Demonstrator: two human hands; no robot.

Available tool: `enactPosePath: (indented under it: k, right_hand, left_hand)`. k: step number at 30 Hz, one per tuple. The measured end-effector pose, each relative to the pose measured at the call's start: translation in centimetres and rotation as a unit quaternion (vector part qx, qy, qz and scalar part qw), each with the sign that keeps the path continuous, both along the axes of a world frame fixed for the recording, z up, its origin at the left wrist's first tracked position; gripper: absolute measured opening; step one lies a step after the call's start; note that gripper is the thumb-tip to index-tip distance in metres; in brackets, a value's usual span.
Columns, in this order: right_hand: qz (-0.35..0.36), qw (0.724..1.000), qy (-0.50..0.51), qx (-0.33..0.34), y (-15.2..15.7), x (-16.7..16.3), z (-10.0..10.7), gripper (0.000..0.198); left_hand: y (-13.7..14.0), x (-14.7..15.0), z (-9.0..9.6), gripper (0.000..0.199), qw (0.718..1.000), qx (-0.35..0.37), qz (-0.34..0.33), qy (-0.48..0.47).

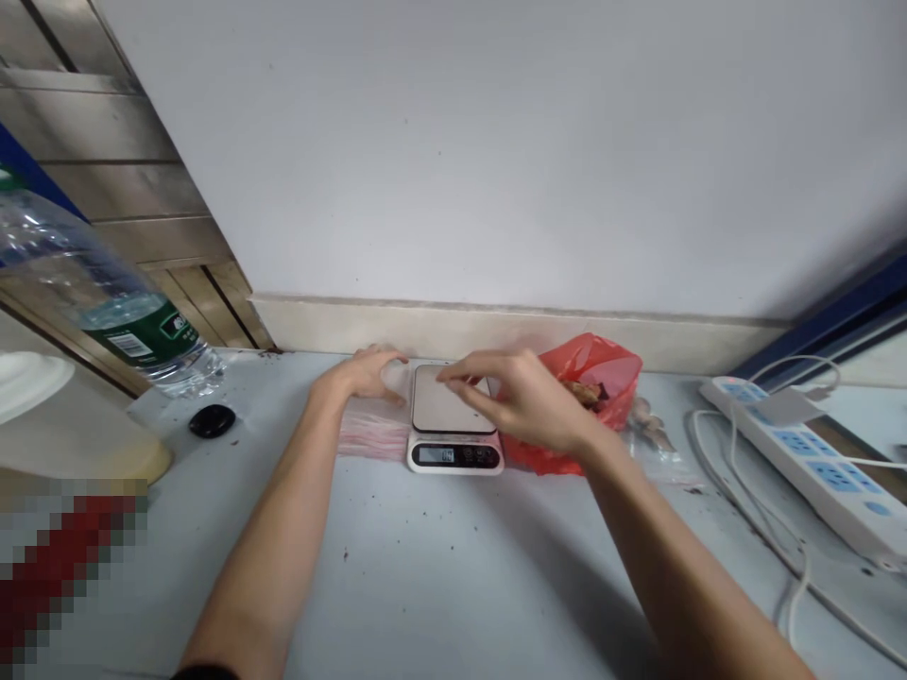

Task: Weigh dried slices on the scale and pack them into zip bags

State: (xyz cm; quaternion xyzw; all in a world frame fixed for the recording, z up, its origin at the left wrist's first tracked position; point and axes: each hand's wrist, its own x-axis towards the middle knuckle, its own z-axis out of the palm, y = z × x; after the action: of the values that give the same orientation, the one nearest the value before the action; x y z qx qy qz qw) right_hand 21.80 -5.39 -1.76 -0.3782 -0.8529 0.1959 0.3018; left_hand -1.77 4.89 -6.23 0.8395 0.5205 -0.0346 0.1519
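Observation:
A white digital kitchen scale point(454, 457) sits near the wall, its small display lit. Over its plate my right hand point(521, 392) is closed in a pinch; whatever may be between the fingertips is too small to name. Just left of the scale, my left hand point(369, 371) is open, thumb and fingers curved apart, above a stack of clear plastic bags point(372, 436) with pinkish edges. Behind my right hand stands a red plastic bag point(588, 354), its mouth open on brown dried pieces point(585, 392). A clear bag of pale brown lumps point(650, 430) lies to its right.
A large water bottle point(134, 321) tilts in view at left, near a black round lid point(213, 421) and a whitish plastic container point(63, 425). A white power strip point(808, 463) with loose cables point(744, 510) lies at right. The wall point(496, 170) bounds the table point(411, 586) behind; dark crumbs dot its surface.

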Motion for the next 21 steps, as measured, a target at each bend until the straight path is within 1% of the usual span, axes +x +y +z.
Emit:
enactPosePath:
  k: [3,5,6,9,10,11,13,15,18,19,21]
  right_hand:
    - [-0.048,0.999,-0.001,0.0,-0.1,2.1,1.8,0.026]
    - [-0.096,0.994,-0.044,-0.029,-0.2,3.7,2.7,0.023]
    - [-0.133,0.987,-0.074,-0.05,-0.2,4.6,3.1,0.021]
    - [-0.255,0.949,-0.156,-0.102,-0.4,7.8,3.9,0.014]
    - [-0.285,0.934,-0.18,-0.118,-0.4,8.8,4.0,0.012]
    - [-0.305,0.921,-0.201,-0.136,-0.4,9.9,4.1,0.009]
    - [-0.32,0.901,-0.231,-0.18,-0.5,11.8,4.1,0.009]
    - [-0.319,0.899,-0.219,-0.206,-0.7,13.5,4.0,0.013]
    - [-0.343,0.907,-0.13,-0.206,-1.3,15.8,3.9,0.018]
    - [-0.361,0.903,-0.1,-0.21,-1.6,16.6,3.9,0.017]
    - [-0.405,0.88,-0.056,-0.243,-2.0,18.1,3.5,0.014]
  left_hand:
    - [-0.5,0.8,1.3,0.066,1.0,0.004,0.009,-0.007]
    - [-1.1,1.6,2.4,0.062,1.0,0.012,0.007,-0.019]
    - [-1.5,2.1,2.9,0.06,0.999,0.016,0.002,-0.028]
    - [-2.5,3.9,4.2,0.058,0.996,0.028,-0.022,-0.08]
    - [-2.8,4.6,4.5,0.057,0.994,0.031,-0.033,-0.102]
    - [-3.1,5.4,4.7,0.055,0.991,0.032,-0.046,-0.125]
    - [-3.6,7.0,5.0,0.051,0.983,0.031,-0.076,-0.166]
    - [-4.0,8.8,5.0,0.042,0.972,0.032,-0.115,-0.202]
    - [-4.8,11.4,4.8,0.028,0.955,0.05,-0.169,-0.239]
    - [-5.0,12.2,4.7,0.025,0.952,0.057,-0.184,-0.238]
    - [-5.5,13.6,4.3,0.026,0.954,0.064,-0.202,-0.21]
